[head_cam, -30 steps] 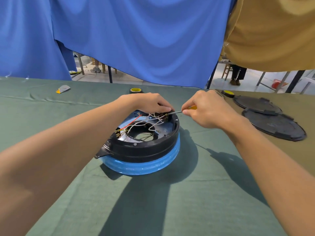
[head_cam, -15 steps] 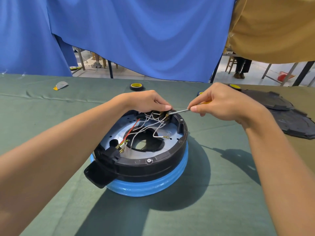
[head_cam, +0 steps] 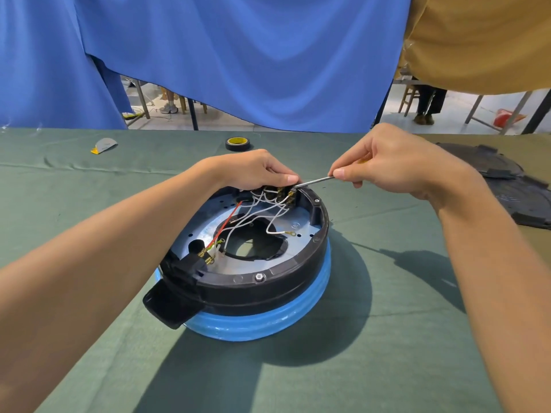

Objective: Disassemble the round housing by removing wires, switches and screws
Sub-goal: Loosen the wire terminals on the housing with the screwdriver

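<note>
- Round housing [head_cam: 283, 283]: it sits open side up on its blue base, on the green-clothed table [head_cam: 387, 338] straight in front of the person. Its black rim rings a metal plate with a hole in the middle.
- Step in hand: judging by the tool, the terminals on the switches [head_cam: 283, 194] at the far rim are being loosened. The tip of the screwdriver [head_cam: 316, 180] is in among the brass contacts there.
- Progress: it looks partly done. One white wire [head_cam: 280, 233] lies loose on the plate with its ring lug free. The other wires [head_cam: 253, 210], white and red, run between the switches and the connector at the near-left rim. A bolt [head_cam: 259, 276] sits in the near rim.
- Next move: it probably calls for a steady turn or pry at that terminal without the tip slipping onto the fingers beside it.
- Left hand [head_cam: 256, 171]: it reaches over the far rim from the left, with the fingers curled down over the switches, bracing them.
- Right hand [head_cam: 396, 162]: it comes in from the right and pinches the screwdriver's thin shaft between thumb and forefinger. The handle is mostly hidden in the palm, and the shaft slopes down to the left.
- The two hands are close together over the same spot.
</note>
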{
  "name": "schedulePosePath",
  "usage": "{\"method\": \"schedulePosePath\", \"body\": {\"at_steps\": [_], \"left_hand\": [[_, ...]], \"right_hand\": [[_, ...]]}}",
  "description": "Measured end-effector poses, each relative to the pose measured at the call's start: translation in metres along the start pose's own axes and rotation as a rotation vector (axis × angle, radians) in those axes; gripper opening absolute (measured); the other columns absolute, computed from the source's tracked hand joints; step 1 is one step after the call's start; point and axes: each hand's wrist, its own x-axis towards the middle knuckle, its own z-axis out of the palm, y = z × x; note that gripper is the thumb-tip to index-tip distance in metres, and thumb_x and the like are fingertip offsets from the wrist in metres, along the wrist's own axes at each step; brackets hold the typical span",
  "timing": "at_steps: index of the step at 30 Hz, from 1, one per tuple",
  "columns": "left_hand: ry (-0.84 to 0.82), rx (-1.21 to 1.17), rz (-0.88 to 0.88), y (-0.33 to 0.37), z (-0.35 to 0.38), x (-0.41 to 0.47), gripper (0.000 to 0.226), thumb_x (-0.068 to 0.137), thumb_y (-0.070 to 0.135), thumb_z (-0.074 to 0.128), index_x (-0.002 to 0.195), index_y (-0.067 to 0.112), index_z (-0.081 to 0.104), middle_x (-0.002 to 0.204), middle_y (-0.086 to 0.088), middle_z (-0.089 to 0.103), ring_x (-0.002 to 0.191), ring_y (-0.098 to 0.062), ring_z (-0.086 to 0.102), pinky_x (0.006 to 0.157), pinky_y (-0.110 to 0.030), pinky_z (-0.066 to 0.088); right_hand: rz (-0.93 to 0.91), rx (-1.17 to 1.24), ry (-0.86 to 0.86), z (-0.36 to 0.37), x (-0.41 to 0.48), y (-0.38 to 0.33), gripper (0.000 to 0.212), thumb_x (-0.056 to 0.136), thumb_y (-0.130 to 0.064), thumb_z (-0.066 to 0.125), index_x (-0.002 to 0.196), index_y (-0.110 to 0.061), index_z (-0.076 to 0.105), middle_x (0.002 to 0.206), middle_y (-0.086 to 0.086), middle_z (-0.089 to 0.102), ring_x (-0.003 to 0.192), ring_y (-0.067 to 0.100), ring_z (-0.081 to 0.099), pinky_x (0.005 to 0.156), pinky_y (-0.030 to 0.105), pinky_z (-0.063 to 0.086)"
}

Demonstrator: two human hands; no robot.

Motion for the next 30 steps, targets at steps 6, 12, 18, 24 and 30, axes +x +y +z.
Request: {"method": "schedulePosePath", "body": {"at_steps": [6, 12, 18, 24, 30], "left_hand": [[0.004, -0.014, -0.020, -0.002, 0.001, 0.000, 0.033, 0.098, 0.042, 0.050, 0.125, 0.032, 0.066, 0.103, 0.033, 0.064, 0.091, 0.018, 0.059, 0.086, -0.006, 0.041], [0.017, -0.039, -0.017, -0.005, 0.003, 0.000, 0.032, 0.099, 0.038, 0.050, 0.125, 0.028, 0.067, 0.093, 0.039, 0.063, 0.085, 0.022, 0.058, 0.075, 0.003, 0.038], [0.022, -0.020, -0.023, -0.005, 0.004, -0.001, 0.032, 0.099, 0.040, 0.050, 0.124, 0.031, 0.067, 0.099, 0.034, 0.066, 0.089, 0.017, 0.060, 0.079, 0.000, 0.040], [0.036, -0.025, -0.039, -0.006, 0.004, 0.000, 0.030, 0.097, 0.043, 0.051, 0.121, 0.034, 0.068, 0.099, 0.036, 0.065, 0.091, 0.017, 0.060, 0.078, 0.002, 0.040], [0.027, -0.043, -0.037, -0.009, 0.003, 0.002, 0.033, 0.097, 0.042, 0.051, 0.125, 0.031, 0.066, 0.100, 0.038, 0.060, 0.088, 0.022, 0.057, 0.075, 0.003, 0.038]], "right_hand": [[-0.069, -0.215, 0.016, 0.004, -0.004, -0.015, 0.009, 0.085, -0.027, 0.070, 0.084, -0.030, 0.078, 0.045, -0.023, 0.058, 0.060, -0.020, 0.052, 0.049, -0.001, 0.034], [-0.058, -0.142, -0.011, 0.004, -0.006, -0.012, 0.010, 0.086, -0.024, 0.070, 0.084, -0.029, 0.078, 0.056, -0.014, 0.066, 0.058, -0.007, 0.059, 0.050, 0.001, 0.036], [-0.021, 0.022, -0.040, 0.006, -0.002, -0.006, 0.011, 0.086, -0.019, 0.070, 0.081, -0.021, 0.079, 0.054, -0.004, 0.061, 0.044, 0.001, 0.047, 0.042, 0.010, 0.032], [0.102, 0.270, -0.141, 0.009, -0.001, 0.000, 0.012, 0.086, -0.017, 0.070, 0.081, -0.020, 0.079, 0.057, 0.003, 0.057, 0.054, 0.023, 0.026, 0.055, 0.038, 0.017], [0.034, 0.138, -0.037, 0.000, -0.004, -0.002, 0.010, 0.085, -0.019, 0.071, 0.079, -0.019, 0.079, 0.053, -0.003, 0.060, 0.041, 0.008, 0.039, 0.041, 0.019, 0.030]]}}
